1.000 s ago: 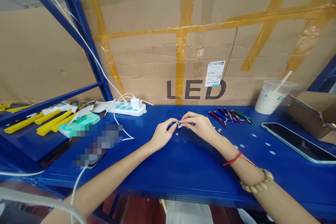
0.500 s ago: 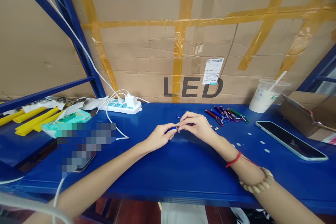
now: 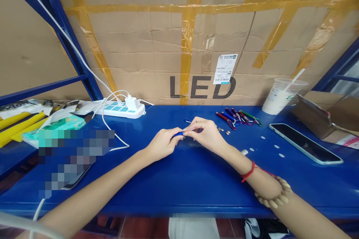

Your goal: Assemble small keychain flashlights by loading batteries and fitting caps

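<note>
My left hand is closed round a slim blue keychain flashlight, which points toward my right hand. The fingertips of my right hand pinch at the tube's near end, and they hide most of what is there. Just behind these fingers lies a small blue carabiner clip on the table. Right of my right hand, small silver button cells lie loose. Beyond them is a group of red, blue, purple and green keychain flashlights with carabiner clips.
A phone, a drink cup with a straw and an open cardboard box stand at the right. White discs are scattered nearby. At the left are a power strip and yellow tubes. A large carton backs the table.
The view has shifted slightly, so most things sit further left and higher. Both hands stay together at the blue flashlight, with a bit more of its tube showing between them.
</note>
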Tool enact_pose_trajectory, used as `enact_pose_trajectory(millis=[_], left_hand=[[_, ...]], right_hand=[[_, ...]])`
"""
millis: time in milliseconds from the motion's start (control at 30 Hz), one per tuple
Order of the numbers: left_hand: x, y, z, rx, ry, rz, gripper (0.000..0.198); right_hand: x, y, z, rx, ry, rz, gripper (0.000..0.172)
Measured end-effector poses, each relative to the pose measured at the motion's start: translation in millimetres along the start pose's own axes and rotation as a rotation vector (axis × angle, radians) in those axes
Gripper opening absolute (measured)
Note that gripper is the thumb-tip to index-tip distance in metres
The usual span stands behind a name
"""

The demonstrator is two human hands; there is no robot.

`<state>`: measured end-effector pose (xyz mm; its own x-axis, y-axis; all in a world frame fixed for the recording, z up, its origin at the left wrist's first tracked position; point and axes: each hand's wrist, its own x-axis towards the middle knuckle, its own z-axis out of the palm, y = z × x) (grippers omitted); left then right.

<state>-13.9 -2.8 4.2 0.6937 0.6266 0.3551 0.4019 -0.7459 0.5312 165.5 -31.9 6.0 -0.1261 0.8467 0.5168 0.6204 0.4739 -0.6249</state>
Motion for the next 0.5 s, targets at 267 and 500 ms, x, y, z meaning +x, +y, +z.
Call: enact_pose_trajectory(millis=[267, 500], left_hand=[[2.1, -5.1, 4.8, 0.032, 0.031, -0.027, 0.021], [5.5, -8.7, 4.2, -0.032, 0.036, -0.041, 0.024]], right_hand=[[2.1, 8.5, 4.9, 0.042, -0.062, 0.151, 0.024], [3.0, 7.8, 5.0, 0.071, -0.043, 0.108, 0.033]])
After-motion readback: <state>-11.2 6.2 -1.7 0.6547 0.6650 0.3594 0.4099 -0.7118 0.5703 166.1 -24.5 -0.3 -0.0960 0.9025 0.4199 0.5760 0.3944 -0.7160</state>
